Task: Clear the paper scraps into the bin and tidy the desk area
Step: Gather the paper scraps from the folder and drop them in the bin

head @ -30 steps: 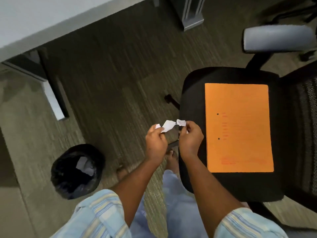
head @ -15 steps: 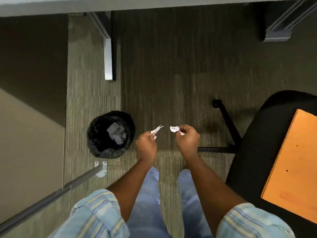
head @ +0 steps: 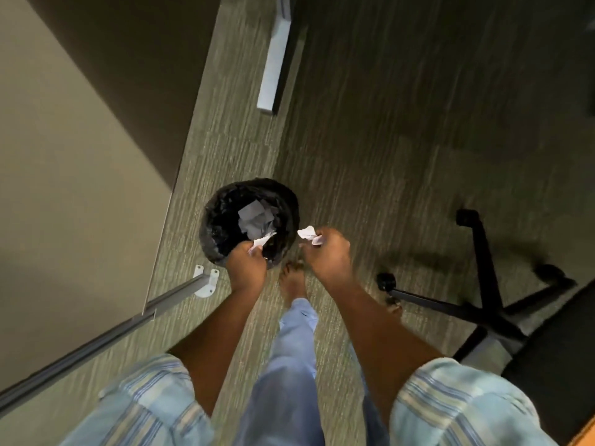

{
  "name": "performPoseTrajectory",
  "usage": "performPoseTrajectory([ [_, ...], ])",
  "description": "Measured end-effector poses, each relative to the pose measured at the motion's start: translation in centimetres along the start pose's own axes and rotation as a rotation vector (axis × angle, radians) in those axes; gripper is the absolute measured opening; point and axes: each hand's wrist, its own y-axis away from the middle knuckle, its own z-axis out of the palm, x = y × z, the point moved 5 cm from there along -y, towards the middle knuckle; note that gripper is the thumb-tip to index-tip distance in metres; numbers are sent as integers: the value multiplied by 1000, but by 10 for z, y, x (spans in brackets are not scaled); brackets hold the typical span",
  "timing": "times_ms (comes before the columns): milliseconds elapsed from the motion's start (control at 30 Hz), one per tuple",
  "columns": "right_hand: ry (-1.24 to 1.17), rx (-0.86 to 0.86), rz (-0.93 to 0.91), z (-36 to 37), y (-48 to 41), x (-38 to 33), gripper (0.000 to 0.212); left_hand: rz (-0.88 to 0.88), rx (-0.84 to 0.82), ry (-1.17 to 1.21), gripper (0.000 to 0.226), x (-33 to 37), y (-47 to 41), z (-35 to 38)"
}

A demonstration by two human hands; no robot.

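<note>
**Carrying torn scraps to the bin**

Standing on the carpet (head: 370,175), the person looks down on everything placed here by the black-lined bin (head: 249,220). A partition wall (head: 64,188) runs along the bin's left; an office chair base (head: 483,304) sits well apart to its right. Grey paper pieces (head: 256,217) already lie inside the bin.

The left hand (head: 246,267) hangs over the bin's near rim, fingers pinched closed on a white scrap (head: 262,241) that sits above the opening. The right hand (head: 325,252) is just beside the bin's right edge, outside it, fingers closed around a crumpled scrap (head: 307,233).

Such paper is probably nearly weightless and limp. It will likely flutter when released, so a low drop over the centre seems wise. A fingertip pinch at an edge suffices; the right hand likely needs to shift over the rim first.
</note>
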Motion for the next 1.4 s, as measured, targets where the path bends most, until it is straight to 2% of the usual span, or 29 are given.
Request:
performPoseTrajectory([
  [200, 91, -56, -111, 44, -15, -14, 19, -51, 16, 2, 22, -28, -40, -9],
  [333, 171, -142, -109, 73, -29, -12, 15, -96, -13, 46, 19, -41, -64, -5],
  [633, 275, -227, -108, 135, -54, -11, 22, -77, -197, 5, 22, -60, -109, 14],
  [700, 223, -275, -116, 149, -57, -10, 29, -56, -232, -9, 29, -62, -114, 15],
  [800, 173, -338, -153, 164, -62, -9, 53, -10, -292, -21, 58, -66, -121, 16],
  [867, 169, -360, -135, 170, -64, -6, 60, -57, -274, -57, 69, -73, -126, 11],
  [1000, 224, -339, -92, 163, -63, 5, 27, -138, -188, -93, 45, -95, -127, -9],
  [1067, 254, -320, -52, 153, -60, 9, 18, -166, -185, -99, 31, -100, -123, -13],
  [1200, 259, -263, -27, 129, -55, 12, 14, -153, -189, -52, 24, -91, -114, -12],
  [1400, 262, -234, -61, 90, -45, 5, 20, -95, -253, 0, 23, -60, -108, -6],
])
